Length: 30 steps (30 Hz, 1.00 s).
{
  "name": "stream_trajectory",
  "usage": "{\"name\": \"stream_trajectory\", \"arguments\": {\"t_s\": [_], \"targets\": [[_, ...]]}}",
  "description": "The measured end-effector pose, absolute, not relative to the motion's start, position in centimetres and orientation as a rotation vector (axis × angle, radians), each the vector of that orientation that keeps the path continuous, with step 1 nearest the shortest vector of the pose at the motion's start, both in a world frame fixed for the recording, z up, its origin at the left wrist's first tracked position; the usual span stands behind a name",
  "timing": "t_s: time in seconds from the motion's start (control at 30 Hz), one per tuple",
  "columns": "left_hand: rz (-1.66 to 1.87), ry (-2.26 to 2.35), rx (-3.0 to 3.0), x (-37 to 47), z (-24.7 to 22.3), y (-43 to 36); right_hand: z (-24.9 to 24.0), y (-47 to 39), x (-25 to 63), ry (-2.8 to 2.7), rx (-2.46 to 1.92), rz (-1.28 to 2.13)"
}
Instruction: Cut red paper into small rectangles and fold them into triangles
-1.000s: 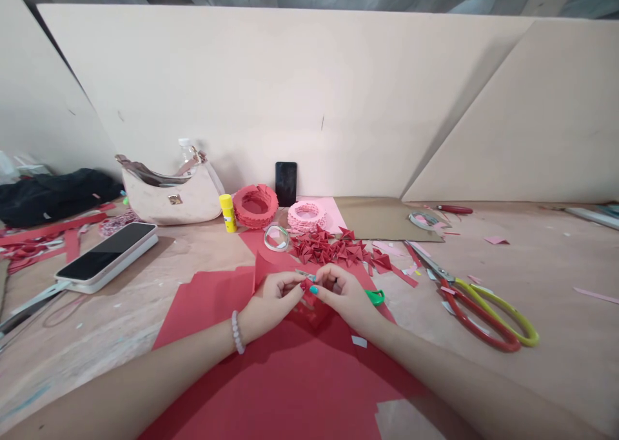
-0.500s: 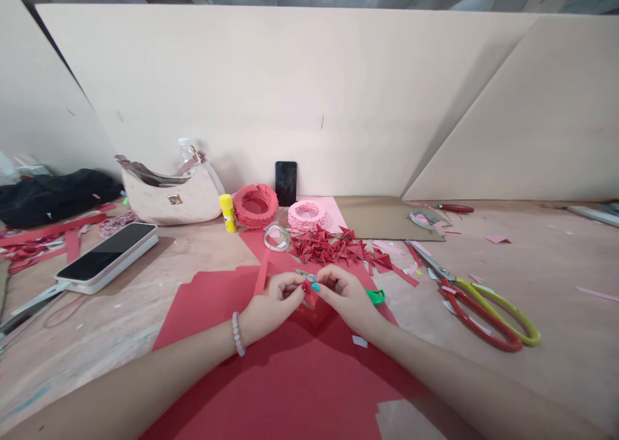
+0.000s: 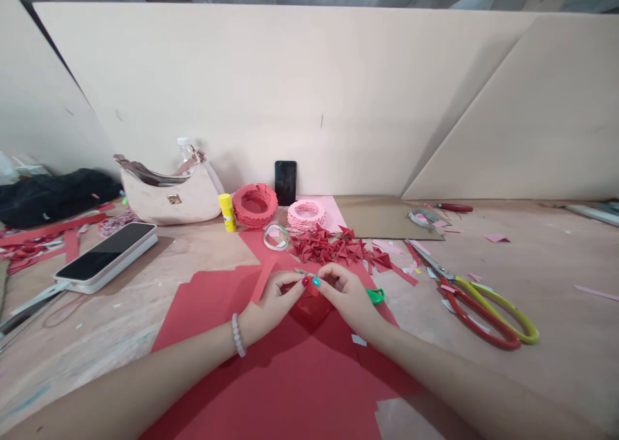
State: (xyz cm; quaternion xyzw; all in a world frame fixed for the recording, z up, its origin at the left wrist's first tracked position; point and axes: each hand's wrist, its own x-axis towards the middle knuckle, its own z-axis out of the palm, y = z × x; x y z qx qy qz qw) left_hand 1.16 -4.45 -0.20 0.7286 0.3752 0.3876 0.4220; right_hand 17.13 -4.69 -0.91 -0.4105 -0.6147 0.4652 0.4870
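Red paper: pinching a small piece (image 3: 312, 288) between closed fingertips of left hand (image 3: 271, 298) and right hand (image 3: 348, 298), almost touching thumbs. Noticing a narrow strip (image 3: 262, 282) beside the left fingers, leaning lower than half a second ago (joined to the pinched piece or not, can't tell). Probably turning the piece mid-fold, not finishing yet. Leaving folded red triangles (image 3: 329, 250) just beyond the fingertips, red sheets (image 3: 271, 382) below.
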Motion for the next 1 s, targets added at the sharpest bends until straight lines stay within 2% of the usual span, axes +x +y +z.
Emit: {"name": "stream_trajectory", "arguments": {"t_s": [0.17,1.0], "targets": [[1.019,1.07,1.858,1.2,0.2,-4.7,-0.7,-4.9,17.0,-1.429,-1.024,1.107],[0.916,0.893,1.623,1.4,0.0,-4.9,-0.5,-5.3,17.0,-1.399,-1.075,1.066]]}}
